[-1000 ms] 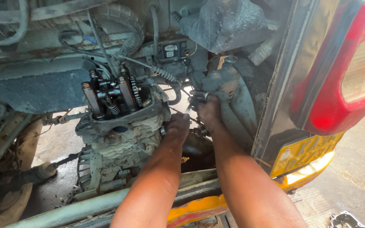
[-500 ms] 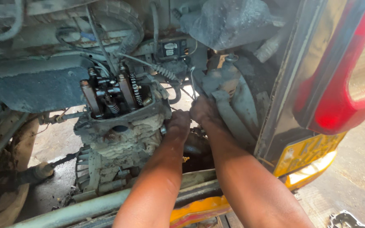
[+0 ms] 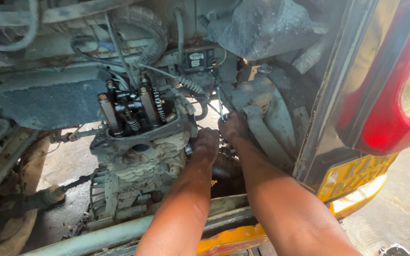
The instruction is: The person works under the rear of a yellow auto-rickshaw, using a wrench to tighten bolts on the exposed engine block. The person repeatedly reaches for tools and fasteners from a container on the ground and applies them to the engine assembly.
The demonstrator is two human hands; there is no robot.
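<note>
While the left hand (image 3: 206, 144) presses closed against the side of the open engine head (image 3: 141, 128), the right hand (image 3: 233, 127) is clamped on a slim wrench (image 3: 220, 103) just beside it; a fastener looks mid-turn, calling for steady leverage. No containers show.

You are looking at sunlight falling on the grey concrete floor (image 3: 399, 208) beside the yellow rear bumper (image 3: 233, 239)

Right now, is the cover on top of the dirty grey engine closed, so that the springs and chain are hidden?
No, the dirty grey engine is open on top, with the coil springs and the chain exposed.
</note>
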